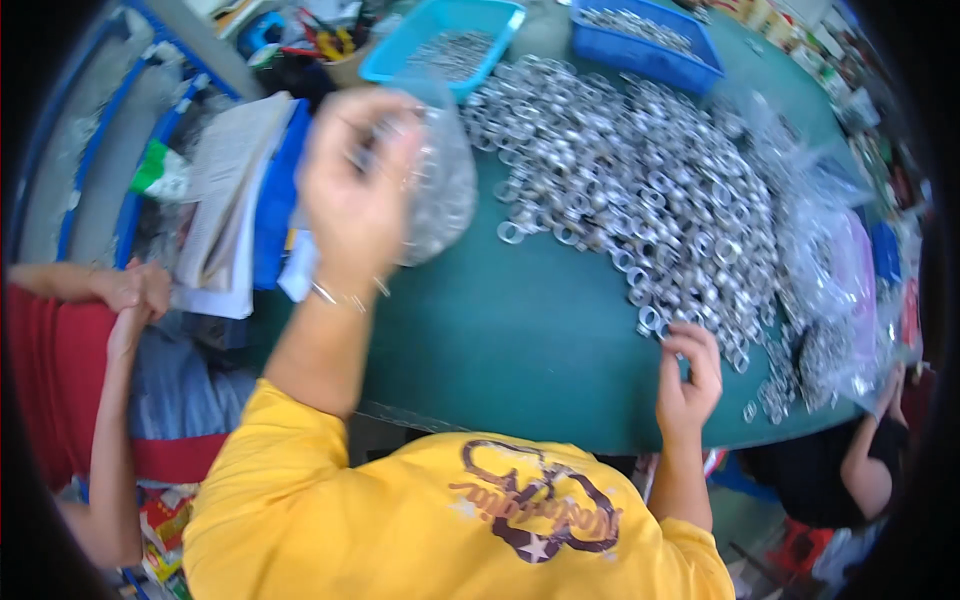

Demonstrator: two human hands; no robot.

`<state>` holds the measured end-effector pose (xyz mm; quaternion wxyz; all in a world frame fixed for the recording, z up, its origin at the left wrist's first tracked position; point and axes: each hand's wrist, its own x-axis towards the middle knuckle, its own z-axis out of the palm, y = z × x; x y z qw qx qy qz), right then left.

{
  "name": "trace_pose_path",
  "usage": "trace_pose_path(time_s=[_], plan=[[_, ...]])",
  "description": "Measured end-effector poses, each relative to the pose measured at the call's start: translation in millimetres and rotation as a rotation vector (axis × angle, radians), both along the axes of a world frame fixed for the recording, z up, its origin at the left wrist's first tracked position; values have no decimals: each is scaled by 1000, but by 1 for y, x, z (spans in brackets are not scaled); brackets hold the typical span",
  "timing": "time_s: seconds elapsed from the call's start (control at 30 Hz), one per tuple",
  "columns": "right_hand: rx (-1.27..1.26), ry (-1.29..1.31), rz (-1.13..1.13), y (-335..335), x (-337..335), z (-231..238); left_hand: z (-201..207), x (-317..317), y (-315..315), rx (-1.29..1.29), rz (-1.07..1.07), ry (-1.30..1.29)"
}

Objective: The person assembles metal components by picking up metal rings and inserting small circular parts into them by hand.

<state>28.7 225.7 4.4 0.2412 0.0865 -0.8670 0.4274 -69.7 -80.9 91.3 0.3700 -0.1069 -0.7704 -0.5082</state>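
A large heap of small silver metal rings point(640, 180) spreads over the green table point(480, 330). At the heap's near edge, my right hand point(690, 385) is closed, thumb and fingertips pinching a metal ring point(660, 328). My left hand point(350, 185) is raised on the left and smeared by motion. Its fingers curl round what look like several metal rings, seen as shiny glints. Just beside that hand lies a clear plastic bag point(450, 205) with rings inside; whether they touch I cannot tell.
A turquoise tray point(375, 65) and a blue bin point(650, 60) of small metal parts stand at the back. Clear plastic bags point(810, 220) lie right of the heap. Papers point(225, 190) rest at left. A person in red point(60, 370) sits left; another in black point(820, 470) is at right.
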Motion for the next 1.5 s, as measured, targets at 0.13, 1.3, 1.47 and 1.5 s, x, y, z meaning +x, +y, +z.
trace_pose_path(time_s=[0.13, 1.3, 1.47, 1.5], plan=[[229, 6, 10, 6, -16, -6, -23, -40, -73, -696, -81, -260], [-33, 174, 333, -44, -3, -4, -83, 64, 84, 722, -886, -1185], [-128, 118, 301, -44, -2, -8, -85, 65, 86, 586, -932, -820], [-90, 156, 317, -44, -2, -8, -84, 67, 86, 588, -933, -824]])
